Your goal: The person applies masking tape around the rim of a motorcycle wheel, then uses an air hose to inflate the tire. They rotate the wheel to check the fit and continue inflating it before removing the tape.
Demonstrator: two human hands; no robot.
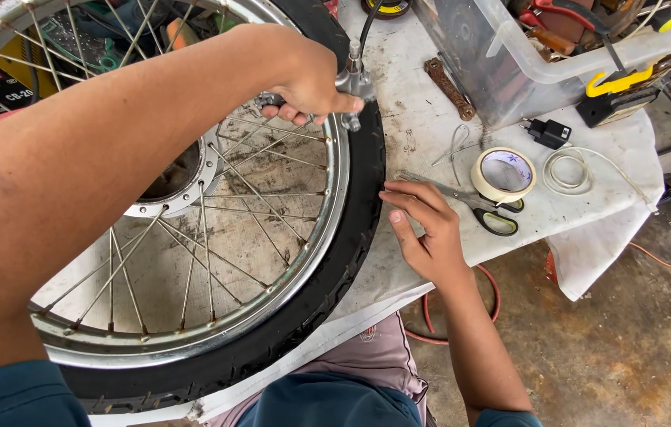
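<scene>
A spoked motorcycle wheel with a black tyre (351, 237) and chrome rim (272, 304) lies flat on a white-covered table (422, 119). My left hand (311, 79) reaches across the wheel and grips a metal air chuck (353, 79) with a black hose, pressed at the rim's far edge. My right hand (422, 229) rests on the table with its fingertips against the tyre's outer side, holding nothing. The wheel hub (181, 178) shows under my left forearm.
Scissors with black and yellow handles (478, 207), a roll of tape (504, 174) and a coil of white wire (565, 170) lie right of the wheel. A clear plastic bin (509, 59) with tools stands at the back. An orange hose (462, 308) lies on the concrete floor.
</scene>
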